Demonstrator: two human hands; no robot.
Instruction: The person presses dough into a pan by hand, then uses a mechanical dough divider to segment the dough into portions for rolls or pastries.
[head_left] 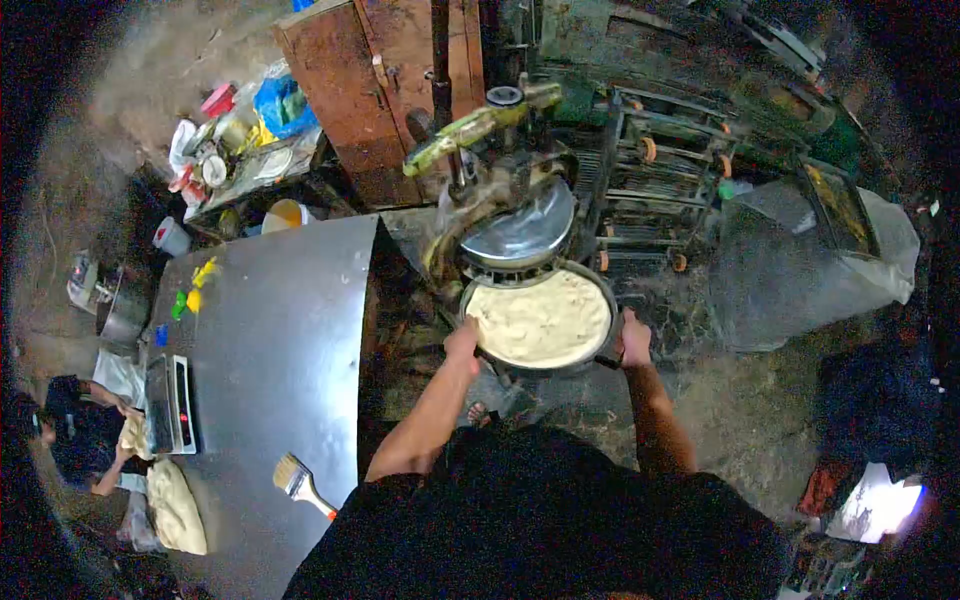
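A round pan of pale dough (540, 318) is in front of me, its far edge against the metal machine (518, 225) with a shiny round plate. My left hand (463, 345) is closed on the pan's left side. On the right side, my right hand (633, 340) grips the pan near its rim. The dough lies spread across the pan, with a slightly uneven surface.
To the left stands a metal table (280, 330) with a brush (300, 482), a scale (172, 405) and a dough lump (175, 508). A co-worker (80, 435) handles dough at its far side. A wheeled rack (660, 190) stands beyond the machine, right.
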